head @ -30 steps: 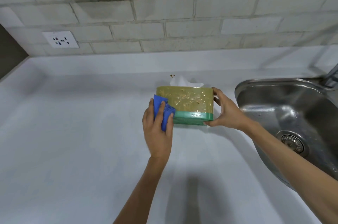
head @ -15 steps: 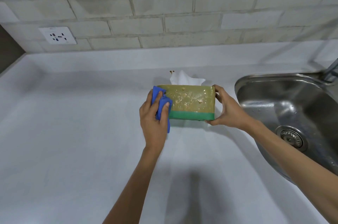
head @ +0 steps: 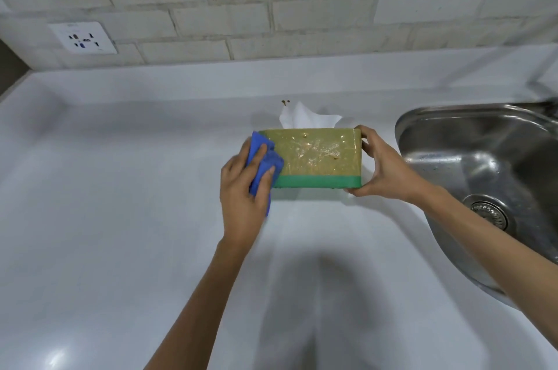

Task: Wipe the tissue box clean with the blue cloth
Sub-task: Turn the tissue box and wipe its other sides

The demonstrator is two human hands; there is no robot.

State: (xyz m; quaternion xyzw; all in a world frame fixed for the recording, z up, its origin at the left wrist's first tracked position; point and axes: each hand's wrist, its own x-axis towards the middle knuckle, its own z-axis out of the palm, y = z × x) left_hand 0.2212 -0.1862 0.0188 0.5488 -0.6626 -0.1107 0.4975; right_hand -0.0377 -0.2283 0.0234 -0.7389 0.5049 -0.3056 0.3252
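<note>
No readable text, brand, number or sign anywhere. Faint embossed pattern on the olive front face of the tissue box (head: 314, 155), too blurred to make out as letters. Tiny grey mark along the top edge of the wall socket (head: 83, 37), too small to read; only dark pin holes on its plate, no label.
</note>
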